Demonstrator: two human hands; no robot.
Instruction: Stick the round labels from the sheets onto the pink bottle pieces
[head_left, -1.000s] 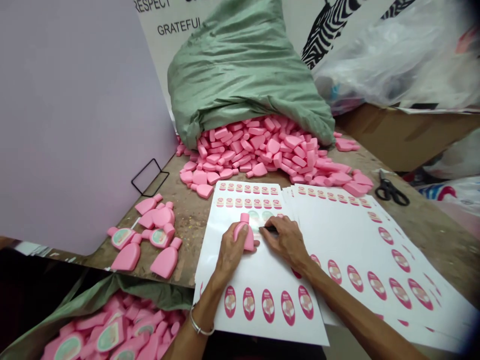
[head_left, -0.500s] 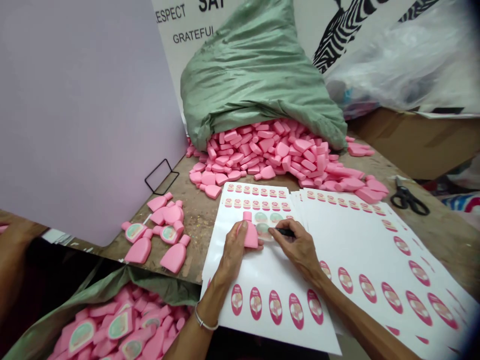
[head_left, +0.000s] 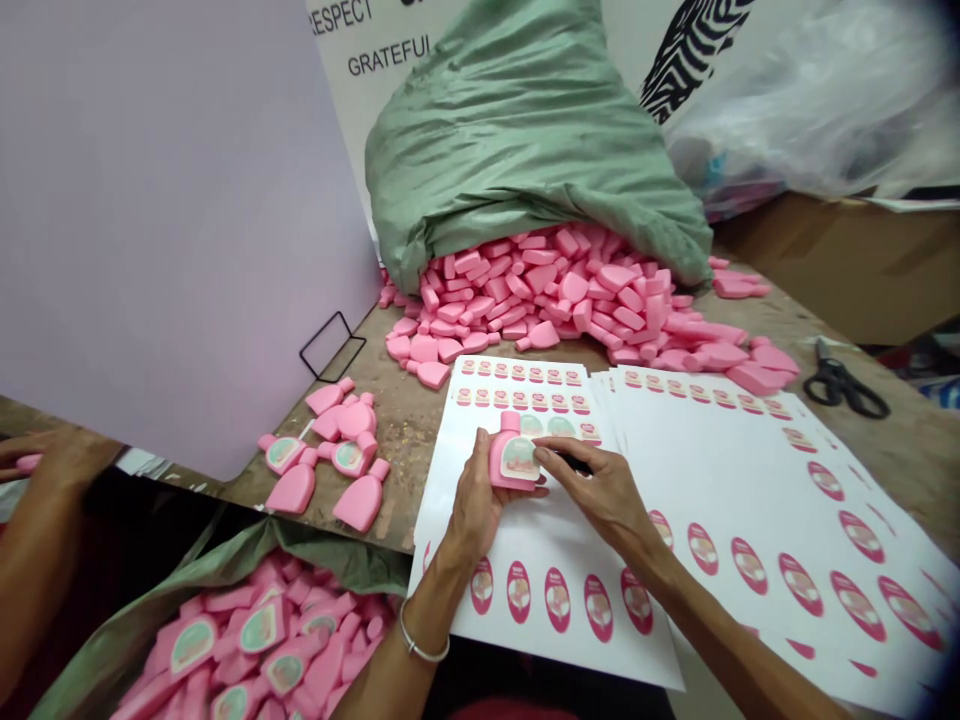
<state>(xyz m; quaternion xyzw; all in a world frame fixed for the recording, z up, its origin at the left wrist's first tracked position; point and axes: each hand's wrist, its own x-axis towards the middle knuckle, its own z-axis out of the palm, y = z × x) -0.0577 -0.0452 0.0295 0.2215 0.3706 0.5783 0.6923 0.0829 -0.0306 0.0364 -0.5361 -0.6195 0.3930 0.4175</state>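
The pink bottle (head_left: 496,462) stands nearly upright above the sticker sheet (head_left: 525,540), cap end away from me, a green-centred label (head_left: 519,459) on its face. My left hand (head_left: 478,500) has its grip closed round the bottle, thumb along the left side and fingers beneath. My right hand (head_left: 604,488) is pinched nearly shut, its fingertips at the label's right edge, a dark slim tool (head_left: 574,462) held within that grip.

Right of the sheet lies a stack of printed sheets (head_left: 712,460), with black scissors (head_left: 844,385) beyond on the counter (head_left: 397,450). To the left are loose bottles (head_left: 360,500), two showing labels, near a black wire stand (head_left: 330,345). Behind, a pile of pink bottles (head_left: 540,290) spills from a green sack (head_left: 517,140). Lower left, an open sack (head_left: 135,620) holds more bottles, some labelled; past it is another person's hand (head_left: 71,455).
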